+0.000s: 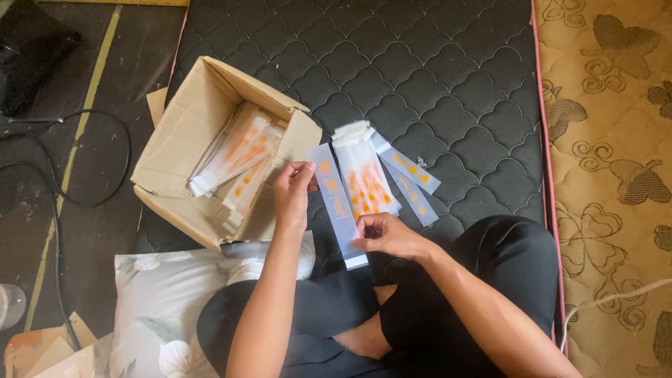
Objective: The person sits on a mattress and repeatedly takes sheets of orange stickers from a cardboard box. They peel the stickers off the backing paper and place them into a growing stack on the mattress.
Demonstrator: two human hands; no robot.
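both hands (292, 196) (385, 236) pinch clear packet (337, 210) beside cardboard box (183, 133).

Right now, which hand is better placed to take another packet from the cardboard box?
Probably the left hand: it is beside the cardboard box, while the right hand pinches the long clear packet farther away.

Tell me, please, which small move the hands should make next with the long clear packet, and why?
Probably lay the clear packet onto the pile of packets on the dark mat: the left hand and right hand hold its ends just beside that pile.
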